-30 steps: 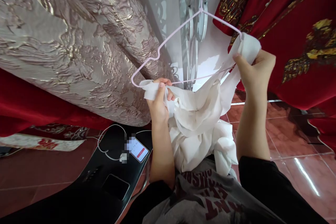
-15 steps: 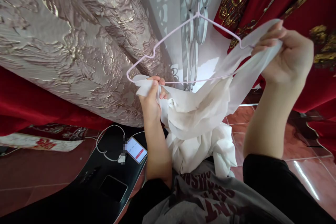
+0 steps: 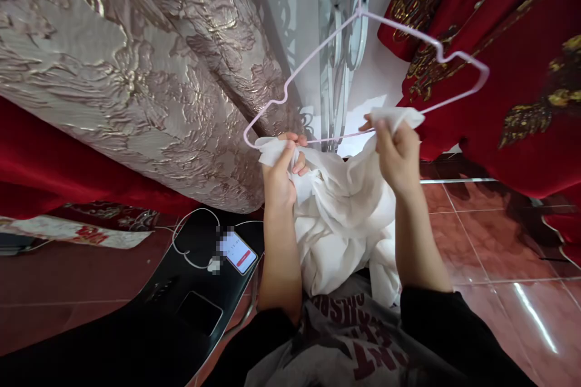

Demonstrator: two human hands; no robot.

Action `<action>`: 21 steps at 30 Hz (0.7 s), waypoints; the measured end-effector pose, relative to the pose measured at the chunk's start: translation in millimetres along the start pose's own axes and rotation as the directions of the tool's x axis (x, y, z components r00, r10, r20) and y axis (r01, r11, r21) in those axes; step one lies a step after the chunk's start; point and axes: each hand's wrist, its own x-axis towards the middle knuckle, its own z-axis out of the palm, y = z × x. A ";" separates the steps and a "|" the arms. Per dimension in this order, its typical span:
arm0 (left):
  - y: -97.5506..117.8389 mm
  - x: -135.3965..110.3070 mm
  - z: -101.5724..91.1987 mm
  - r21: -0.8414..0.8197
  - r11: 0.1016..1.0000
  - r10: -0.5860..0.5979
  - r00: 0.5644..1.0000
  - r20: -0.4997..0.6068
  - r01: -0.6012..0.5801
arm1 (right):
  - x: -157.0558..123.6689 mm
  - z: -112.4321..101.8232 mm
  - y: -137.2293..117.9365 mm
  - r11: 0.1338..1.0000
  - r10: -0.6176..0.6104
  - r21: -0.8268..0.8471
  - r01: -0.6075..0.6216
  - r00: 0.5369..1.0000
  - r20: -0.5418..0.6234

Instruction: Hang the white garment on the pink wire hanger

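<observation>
A pale pink clothes hanger hangs in front of me, its hook running up out of view. White cloth, thin and gathered, drapes from its lower bar and bunches on my lap. My left hand pinches the cloth and the bar near the hanger's left corner. Farther right, my right hand grips another edge of the cloth, which is folded over the lower bar. The hanger's right corner sticks out bare beyond it. Whether the cloth is a garment, I cannot tell.
On a black bench to the left lie a lit phone, a dark phone and a white cable. A patterned curtain and a red embroidered curtain flank a metal scrollwork grille. Red tiles cover the floor.
My right hand has moved left and down, bringing the cloth's edge in from the hanger's right corner to the lower bar. That corner is now bare. My left hand keeps its hold.
</observation>
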 end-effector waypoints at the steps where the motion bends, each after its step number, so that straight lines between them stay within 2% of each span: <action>1: -0.6 -1.4 -1.5 0.005 1.000 -0.002 1.000 -0.001 0.002 | 0.6 4.7 5.3 1.000 -0.004 0.001 0.004 1.000 -0.006; 4: 0.2 -5.8 -12.1 0.035 0.997 -0.063 0.998 -0.028 0.064 | 0.3 7.3 21.4 1.000 -0.031 -0.008 0.030 0.993 -0.113; 6: 5.5 -8.1 -22.9 0.111 0.986 -0.113 0.990 -0.084 0.121 | -0.6 3.2 27.0 0.998 -0.059 -0.036 0.054 0.985 -0.163; 9: 22.2 -8.7 -39.0 0.214 0.966 -0.101 0.975 -0.198 0.143 | -0.9 -3.3 27.2 0.995 -0.086 -0.054 0.079 0.984 -0.155; 11: 36.1 -6.4 -47.6 0.168 0.976 -0.098 0.972 -0.213 0.135 | -0.9 -4.8 24.6 0.996 -0.084 -0.049 0.078 0.989 -0.125; 14: 53.0 0.4 -59.5 0.064 0.994 -0.082 0.985 -0.151 0.092 | -1.2 -3.9 21.0 0.997 -0.072 -0.034 0.068 0.992 -0.106; 18: 69.1 9.5 -72.9 0.134 0.987 0.102 0.991 -0.091 -0.089 | -0.9 -4.3 20.8 0.997 -0.069 -0.030 0.066 0.990 -0.120; 21: 84.0 12.0 -66.0 0.169 0.974 0.165 0.983 -0.084 -0.149 | -1.1 -5.0 22.0 0.998 -0.058 -0.022 0.056 0.992 -0.108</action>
